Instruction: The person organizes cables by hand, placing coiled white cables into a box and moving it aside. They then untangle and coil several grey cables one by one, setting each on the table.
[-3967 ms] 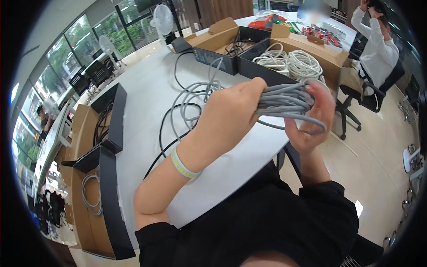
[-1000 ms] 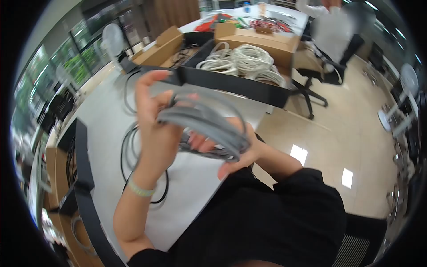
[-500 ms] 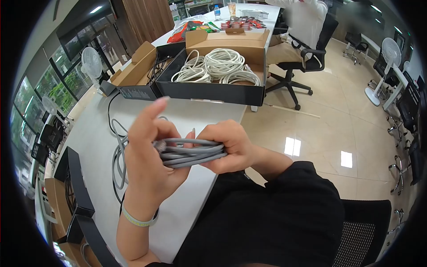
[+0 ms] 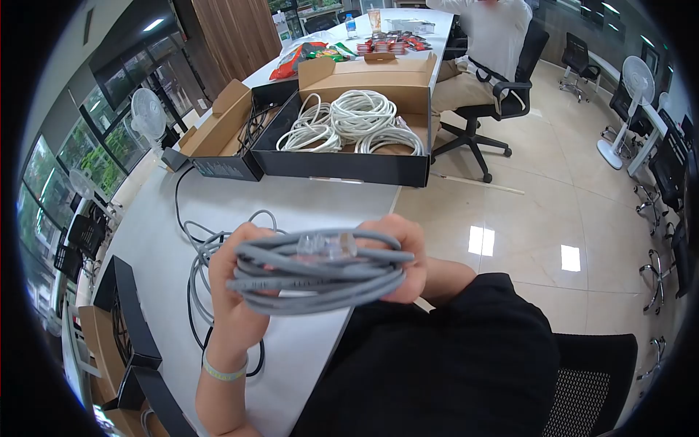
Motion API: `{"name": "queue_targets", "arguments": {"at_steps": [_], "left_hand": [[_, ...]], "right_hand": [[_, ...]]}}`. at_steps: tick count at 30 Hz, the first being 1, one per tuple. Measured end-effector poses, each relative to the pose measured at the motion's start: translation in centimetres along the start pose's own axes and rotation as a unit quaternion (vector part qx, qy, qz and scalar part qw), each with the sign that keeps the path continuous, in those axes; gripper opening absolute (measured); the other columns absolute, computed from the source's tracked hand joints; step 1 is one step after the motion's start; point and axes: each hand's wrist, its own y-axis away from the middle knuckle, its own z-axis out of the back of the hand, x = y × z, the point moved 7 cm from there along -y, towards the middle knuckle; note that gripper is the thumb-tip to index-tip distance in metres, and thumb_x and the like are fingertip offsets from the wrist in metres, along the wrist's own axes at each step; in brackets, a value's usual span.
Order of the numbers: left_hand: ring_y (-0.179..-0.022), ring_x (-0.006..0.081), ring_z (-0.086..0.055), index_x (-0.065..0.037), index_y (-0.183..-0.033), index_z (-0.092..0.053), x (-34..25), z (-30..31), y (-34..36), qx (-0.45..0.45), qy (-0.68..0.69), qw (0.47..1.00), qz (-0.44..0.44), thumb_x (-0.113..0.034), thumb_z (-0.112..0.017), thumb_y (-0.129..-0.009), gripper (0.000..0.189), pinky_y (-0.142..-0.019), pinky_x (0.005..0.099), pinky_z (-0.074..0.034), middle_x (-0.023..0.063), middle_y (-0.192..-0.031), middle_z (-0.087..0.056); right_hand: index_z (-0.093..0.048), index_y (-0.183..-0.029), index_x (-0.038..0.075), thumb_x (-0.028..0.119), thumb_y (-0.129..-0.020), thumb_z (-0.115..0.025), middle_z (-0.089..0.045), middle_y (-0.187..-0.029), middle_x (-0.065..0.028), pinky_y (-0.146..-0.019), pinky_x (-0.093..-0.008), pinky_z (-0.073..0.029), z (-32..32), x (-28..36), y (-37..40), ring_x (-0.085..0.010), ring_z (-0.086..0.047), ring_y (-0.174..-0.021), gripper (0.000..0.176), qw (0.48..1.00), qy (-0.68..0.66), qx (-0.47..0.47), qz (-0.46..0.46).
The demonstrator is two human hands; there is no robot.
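A coiled grey network cable (image 4: 320, 282) is held up in front of my chest, above the table edge. Clear plastic plugs (image 4: 326, 246) lie along the top of the coil. My left hand (image 4: 239, 313) is closed round the coil's left end, with its fingertips hidden behind the loops. At the opposite end my right hand (image 4: 409, 251) grips the coil, its fingers partly covered by the cable. More loose grey cable (image 4: 198, 273) lies on the table beside my left hand, with a black cable (image 4: 191, 320) near it.
An open black box (image 4: 342, 166) of white coiled cables (image 4: 364, 116) stands ahead, next to another box (image 4: 218, 166) with black cables. More boxes (image 4: 135, 313) sit low at left. A person (image 4: 495, 44) sits in an office chair (image 4: 520, 87) beyond the table (image 4: 298, 200).
The coil has come up closer to the camera and turned, showing its plugs on top. My left hand, its thumb and fingers raised before, has closed on the coil's left end.
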Motion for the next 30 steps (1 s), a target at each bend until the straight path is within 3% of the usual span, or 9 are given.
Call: {"name": "queue_targets", "arguments": {"at_steps": [5, 7, 10, 13, 16, 21, 23, 27, 30], "left_hand": [[-0.057, 0.0092, -0.042, -0.002, -0.072, -0.043, -1.9, -1.4, 1.1, 0.01, 0.005, 0.997, -0.072, -0.018, -0.068, -0.071, 0.029, -0.057, 0.0219, -0.038, 0.0019, -0.063, -0.047], [-0.053, 0.012, -0.044, -0.003, -0.069, -0.044, -2.4, -1.8, 1.4, 0.039, 0.076, 0.993, -0.087, -0.01, -0.068, -0.07, 0.025, -0.054, 0.0247, -0.04, 0.0035, -0.061, -0.048], [-0.049, 0.0146, -0.046, -0.004, -0.061, -0.044, -4.3, -2.5, 2.0, 0.042, -0.046, 0.991, -0.118, 0.004, -0.065, -0.069, 0.024, -0.049, 0.0259, -0.04, 0.0041, -0.055, -0.047], [-0.047, 0.0143, -0.046, -0.005, -0.062, -0.041, -5.8, -2.8, 2.7, 0.062, -0.187, 0.96, -0.197, -0.005, -0.062, -0.074, 0.024, -0.047, 0.0245, -0.042, 0.0044, -0.053, -0.047], [-0.043, 0.0161, -0.043, -0.005, -0.058, -0.043, -7.2, -3.3, 2.8, 0.04, -0.354, 0.906, -0.227, -0.005, -0.065, -0.067, 0.024, -0.042, 0.0256, -0.033, 0.0044, -0.048, -0.041], [-0.04, 0.0177, -0.038, -0.007, -0.06, -0.045, -5.3, -4.1, 2.4, 0.068, -0.535, 0.791, -0.29, -0.008, -0.063, -0.068, 0.019, -0.038, 0.0285, -0.03, 0.0033, -0.05, -0.036], [-0.042, 0.0174, -0.037, -0.007, -0.06, -0.043, -4.5, -4.4, 2.5, 0.086, -0.594, 0.759, -0.252, -0.008, -0.061, -0.07, 0.02, -0.039, 0.0287, -0.03, 0.0035, -0.05, -0.034], [-0.047, 0.0167, -0.04, -0.007, -0.063, -0.043, -3.6, -4.5, 2.2, 0.081, -0.674, 0.702, -0.216, -0.006, -0.059, -0.07, 0.017, -0.044, 0.0283, -0.032, 0.0036, -0.053, -0.037], [-0.05, 0.0184, -0.042, -0.006, -0.068, -0.047, -3.9, -4.0, 1.8, 0.064, -0.662, 0.716, -0.212, -0.004, -0.061, -0.066, 0.015, -0.047, 0.0294, -0.034, 0.0044, -0.057, -0.04]], "right_hand": [[-0.054, -0.081, -0.004, 0.0, -0.067, -0.061, -0.054, -0.062, -0.007, -0.053, -0.0256, -0.04, -1.3, -0.5, -0.2, -0.0146, -0.048, -0.053, 0.017, 0.99, -0.133, 0.051, 0.022], [-0.054, -0.072, -0.004, 0.003, -0.068, -0.06, -0.053, -0.06, -0.0093, -0.059, -0.0324, -0.042, -2.7, 0.8, -0.6, -0.0235, -0.047, -0.052, 0.01, 0.961, -0.189, 0.176, 0.097], [-0.053, -0.067, -0.004, 0.012, -0.07, -0.058, -0.051, -0.058, -0.0109, -0.065, -0.0383, -0.042, -3.1, 1.0, -1.1, -0.029, -0.047, -0.052, 0.016, 0.956, -0.22, 0.18, 0.077], [-0.056, -0.068, -0.004, 0.016, -0.07, -0.057, -0.056, -0.063, -0.0129, -0.077, -0.0414, -0.041, -2.8, 0.2, -1.3, -0.0294, -0.053, -0.059, 0.02, 0.947, -0.235, 0.213, 0.047], [-0.06, -0.079, -0.004, 0.016, -0.067, -0.058, -0.061, -0.085, -0.0172, -0.097, -0.0491, -0.025, -3.4, -1.7, -1.4, -0.0315, -0.057, -0.087, 0.023, 0.92, -0.181, 0.346, -0.038], [-0.055, -0.099, -0.006, 0.034, -0.062, -0.075, -0.058, -0.1, -0.0168, -0.095, -0.0475, -0.029, -4.3, -2.7, -0.1, -0.0306, -0.052, -0.098, 0.058, 0.877, -0.079, 0.474, 0.001], [-0.054, -0.103, -0.007, 0.042, -0.052, -0.081, -0.06, -0.096, -0.0154, -0.092, -0.0398, -0.033, -4.2, -3.4, 0.2, -0.0298, -0.051, -0.098, 0.075, 0.846, -0.211, 0.474, -0.121], [-0.058, -0.086, -0.003, 0.029, -0.061, -0.078, -0.059, -0.066, -0.0083, -0.057, -0.0283, -0.042, -3.5, -5.5, 0.0, -0.0171, -0.053, -0.059, 0.045, 0.902, -0.034, 0.378, -0.205], [-0.054, -0.068, -0.004, 0.014, -0.066, -0.069, -0.054, -0.058, -0.0119, -0.051, -0.0307, -0.038, -3.3, -4.7, -0.7, -0.0258, -0.05, -0.055, 0.023, 0.921, 0.004, 0.327, -0.211]]}}
